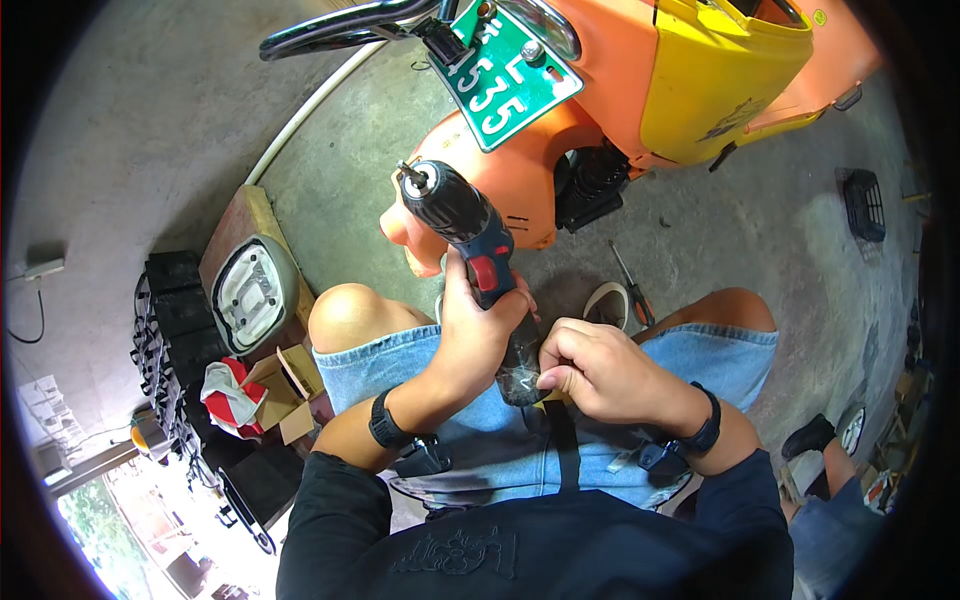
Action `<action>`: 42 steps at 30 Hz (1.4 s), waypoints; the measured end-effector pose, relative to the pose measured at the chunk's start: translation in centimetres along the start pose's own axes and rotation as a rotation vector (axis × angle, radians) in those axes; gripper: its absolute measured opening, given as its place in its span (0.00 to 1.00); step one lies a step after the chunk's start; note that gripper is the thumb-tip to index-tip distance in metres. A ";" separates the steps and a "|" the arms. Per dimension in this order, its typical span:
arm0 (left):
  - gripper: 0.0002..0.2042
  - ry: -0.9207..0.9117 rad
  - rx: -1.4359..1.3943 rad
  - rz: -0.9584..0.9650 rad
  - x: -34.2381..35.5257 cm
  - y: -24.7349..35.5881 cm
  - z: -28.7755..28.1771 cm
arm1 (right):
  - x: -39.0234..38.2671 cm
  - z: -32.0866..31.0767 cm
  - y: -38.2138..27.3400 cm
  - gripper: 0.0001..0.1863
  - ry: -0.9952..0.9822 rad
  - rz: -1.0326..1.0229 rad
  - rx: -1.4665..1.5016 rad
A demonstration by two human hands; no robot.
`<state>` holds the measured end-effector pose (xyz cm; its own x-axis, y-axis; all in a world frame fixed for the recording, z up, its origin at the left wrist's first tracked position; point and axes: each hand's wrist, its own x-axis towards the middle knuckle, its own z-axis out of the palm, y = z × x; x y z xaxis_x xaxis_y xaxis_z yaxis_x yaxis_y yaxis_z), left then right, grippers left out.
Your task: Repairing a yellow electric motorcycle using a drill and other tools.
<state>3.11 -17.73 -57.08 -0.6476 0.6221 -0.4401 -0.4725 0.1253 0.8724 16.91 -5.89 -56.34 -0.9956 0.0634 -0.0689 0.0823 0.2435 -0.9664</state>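
Observation:
My left hand [478,315] is closed round the grip of a black and red cordless drill [458,222], which points up and away from me with a small bit in its chuck. My right hand [590,365] has curled fingers at the drill's dark lower end, over my lap; whether something small is pinched there is hard to tell. Beyond the drill is an orange scooter body [555,135] with a yellow panel [720,80], a green plate [530,85] and a black bar [330,25].
A screwdriver [638,298] lies by my right knee. A black plastic grille [863,205] is farther right. At left are a padded shell [255,295] on a board, cardboard boxes [295,400], black straps and bags [175,300]. Another person's leg and shoe [810,438] are at lower right.

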 end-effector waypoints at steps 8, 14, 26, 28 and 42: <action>0.23 0.017 0.034 0.020 0.2 0.2 0.0 | 0.1 0.2 -0.4 0.10 -0.004 0.064 0.091; 0.27 0.060 0.205 0.049 0.4 -0.4 -0.2 | 0.2 0.7 0.0 0.10 0.166 -0.165 -0.129; 0.32 0.006 0.208 0.055 0.2 -0.6 0.1 | 0.0 0.5 -0.1 0.12 -0.011 0.308 0.227; 0.33 0.020 0.206 0.038 0.2 -0.8 0.0 | 0.2 0.6 0.0 0.14 -0.064 0.485 0.397; 0.52 0.022 0.503 0.158 -0.4 -1.4 -0.3 | 0.5 0.6 -0.8 0.16 -0.077 -0.062 -0.424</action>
<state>3.83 -18.32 -58.16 -0.7026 0.6478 -0.2945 -0.0264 0.3898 0.9205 16.30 -6.60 -55.78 -0.9983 -0.0326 -0.0479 0.0172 0.6219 -0.7829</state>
